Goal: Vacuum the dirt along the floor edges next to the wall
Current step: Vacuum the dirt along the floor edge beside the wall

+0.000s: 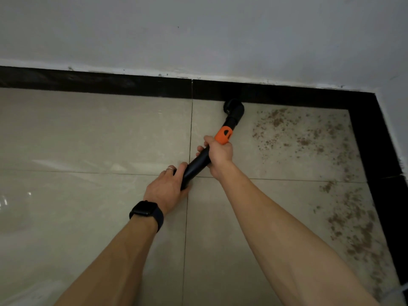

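Gripping one vacuum wand (198, 161), left hand (165, 188) and right hand (220, 153) both curled round it

I see a black tube (198, 162) with an orange band (224, 135). The floor tiles (88, 129) are cream with thin dark lines. Brown dirt (304, 141) speckles them. The wall (198, 29) is white, its bottom strip (110, 83) black.

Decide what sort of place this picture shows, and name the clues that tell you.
Probably a corner of an indoor room, perhaps in a home: glossy beige floor tiles, a black skirting board under a white painted wall, and a vacuum wand beside scattered brown dirt.
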